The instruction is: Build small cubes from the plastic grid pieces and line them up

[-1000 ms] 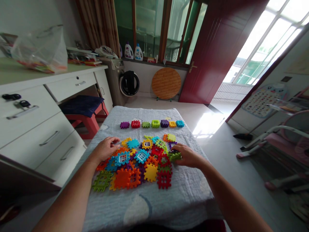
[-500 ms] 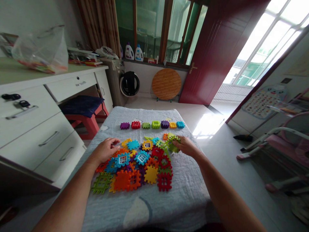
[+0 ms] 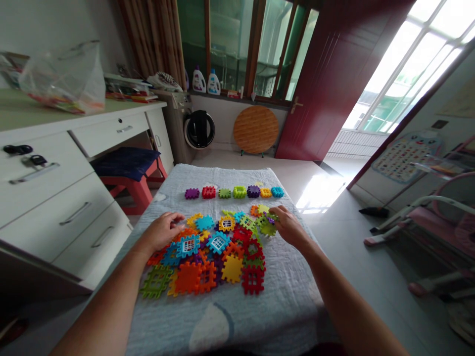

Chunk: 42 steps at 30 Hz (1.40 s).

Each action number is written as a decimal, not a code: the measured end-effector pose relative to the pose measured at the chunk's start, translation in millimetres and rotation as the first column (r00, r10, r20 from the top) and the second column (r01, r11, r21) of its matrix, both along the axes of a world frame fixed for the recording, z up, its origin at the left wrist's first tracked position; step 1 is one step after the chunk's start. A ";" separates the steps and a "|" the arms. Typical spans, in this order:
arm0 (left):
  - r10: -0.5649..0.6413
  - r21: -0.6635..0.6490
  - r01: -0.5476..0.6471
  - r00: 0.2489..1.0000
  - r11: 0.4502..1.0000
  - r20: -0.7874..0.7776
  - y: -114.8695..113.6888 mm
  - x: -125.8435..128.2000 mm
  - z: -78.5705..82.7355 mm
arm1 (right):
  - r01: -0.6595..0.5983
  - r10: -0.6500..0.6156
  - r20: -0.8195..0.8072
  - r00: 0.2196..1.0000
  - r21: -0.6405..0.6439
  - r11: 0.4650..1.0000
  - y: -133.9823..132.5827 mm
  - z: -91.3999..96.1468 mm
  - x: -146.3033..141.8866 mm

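Observation:
Interlocking plastic block pieces in several colours lie in a loose pile on the cloth-covered table. My right hand (image 3: 289,226) is at the pile's right edge, its fingertips pinched on a small purple block piece (image 3: 270,218) that they partly hide. Just below those fingertips lies a green block piece (image 3: 267,229). My left hand (image 3: 165,231) rests at the pile's left edge, fingers loosely bent and apart, holding nothing. Near it are an orange block piece (image 3: 187,277), a blue window piece (image 3: 188,244) and a flat blue piece (image 3: 204,222).
Beyond the pile runs a row of stacked pieces, from a purple stack (image 3: 192,193) to a blue stack (image 3: 277,191). A light blue cloth (image 3: 282,296) covers the table. A white desk (image 3: 48,198) and a red stool (image 3: 137,185) stand left, a pink chair (image 3: 426,212) right.
The raised green piece has left my right hand's fingers and lies lower on the pile. A purple piece now shows at those fingertips. My left hand has stayed in place.

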<state>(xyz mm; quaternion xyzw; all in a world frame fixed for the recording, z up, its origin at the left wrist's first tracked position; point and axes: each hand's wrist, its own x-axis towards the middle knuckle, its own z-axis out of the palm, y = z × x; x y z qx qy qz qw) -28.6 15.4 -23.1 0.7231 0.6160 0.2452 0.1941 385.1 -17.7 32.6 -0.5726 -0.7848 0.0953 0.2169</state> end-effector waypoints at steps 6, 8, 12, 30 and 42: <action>0.015 -0.003 -0.015 1.000 1.000 0.014 -0.6 1.5 1.5 | -0.285 0.276 -0.083 0.958 -0.133 0.949 -12.8 10.9 -0.6; 0.013 -0.002 -0.013 1.000 1.000 0.007 -0.6 1.4 1.5 | -0.321 0.307 -0.110 0.945 -0.150 0.935 -14.3 12.1 -0.8; 0.005 0.004 -0.005 1.000 1.000 -0.002 0.2 0.0 -0.4 | -0.221 0.213 -0.080 0.974 -0.104 0.970 -14.8 4.4 -3.0; 0.007 0.009 -0.007 1.000 1.000 0.021 -2.6 2.8 4.1 | -0.147 0.147 -0.013 0.989 -0.152 0.977 -24.3 -11.5 -7.1; -0.003 -0.008 0.003 1.000 1.000 -0.009 -6.0 6.6 11.5 | -0.160 0.160 -0.011 0.987 -0.058 0.985 11.5 8.2 -53.5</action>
